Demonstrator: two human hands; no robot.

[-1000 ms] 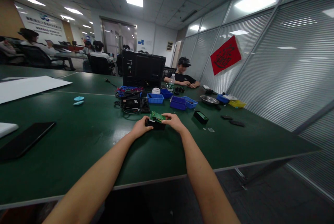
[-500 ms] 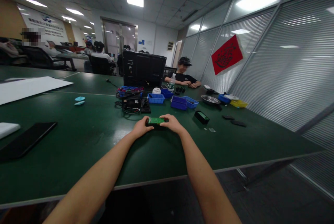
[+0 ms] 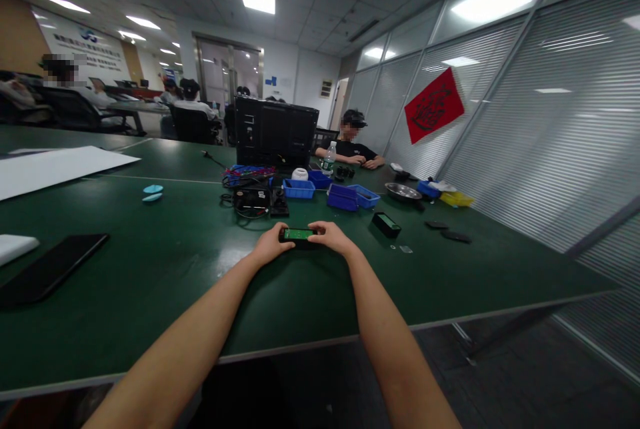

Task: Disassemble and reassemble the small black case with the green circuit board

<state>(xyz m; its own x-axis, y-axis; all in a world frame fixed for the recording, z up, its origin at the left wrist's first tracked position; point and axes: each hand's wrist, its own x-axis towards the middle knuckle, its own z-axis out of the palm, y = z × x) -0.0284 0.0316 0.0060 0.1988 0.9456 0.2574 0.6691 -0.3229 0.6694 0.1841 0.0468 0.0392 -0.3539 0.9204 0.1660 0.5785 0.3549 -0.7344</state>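
Note:
A small black case (image 3: pixel 298 237) with a green circuit board lying flat in its top rests on the green table (image 3: pixel 150 262) straight ahead of me. My left hand (image 3: pixel 270 243) grips its left end with curled fingers. My right hand (image 3: pixel 331 237) pinches its right end, thumb and fingers closed on the edge. A second black case with a green inside (image 3: pixel 385 224) lies just right of my right hand.
Beyond my hands are a black fan unit with cables (image 3: pixel 253 201), several blue bins (image 3: pixel 345 196), a metal bowl (image 3: pixel 401 191) and a large black box (image 3: pixel 275 130). A dark tablet (image 3: pixel 50 268) lies far left. Another person sits at the table's far end (image 3: pixel 353 146).
The green board, tilted up above the black case a second ago, has come down and now lies flat in it. Both hands stayed at the case's ends.

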